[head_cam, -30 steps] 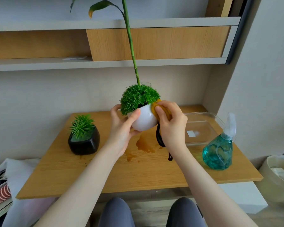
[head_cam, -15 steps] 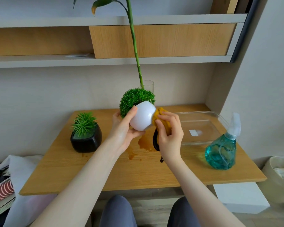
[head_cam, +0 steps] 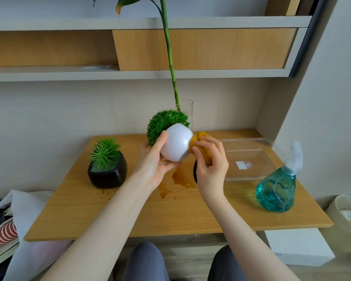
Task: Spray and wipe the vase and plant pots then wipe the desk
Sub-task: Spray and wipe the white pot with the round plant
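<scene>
My left hand (head_cam: 153, 161) holds the white round plant pot (head_cam: 176, 145) above the desk, tilted so its green ball plant (head_cam: 162, 122) points up and away. My right hand (head_cam: 210, 165) presses a yellow cloth (head_cam: 201, 147) against the pot's right underside. A black plant pot (head_cam: 107, 173) with spiky green leaves stands on the wooden desk (head_cam: 190, 216) at the left. Behind the white pot, a glass vase (head_cam: 187, 110) holds a tall green stem. A teal spray bottle (head_cam: 278, 189) stands at the desk's right.
A wet patch (head_cam: 180, 177) spreads on the desk under my hands. A clear plastic tray (head_cam: 249, 159) lies at the back right. Shelves hang above the desk. A pale bin (head_cam: 349, 211) stands right of the desk, bags and cloth at the left.
The white pot has tipped from upright to lying over, its plant now pointing away. My right hand with the cloth has slid from the pot's rim down to its underside.
</scene>
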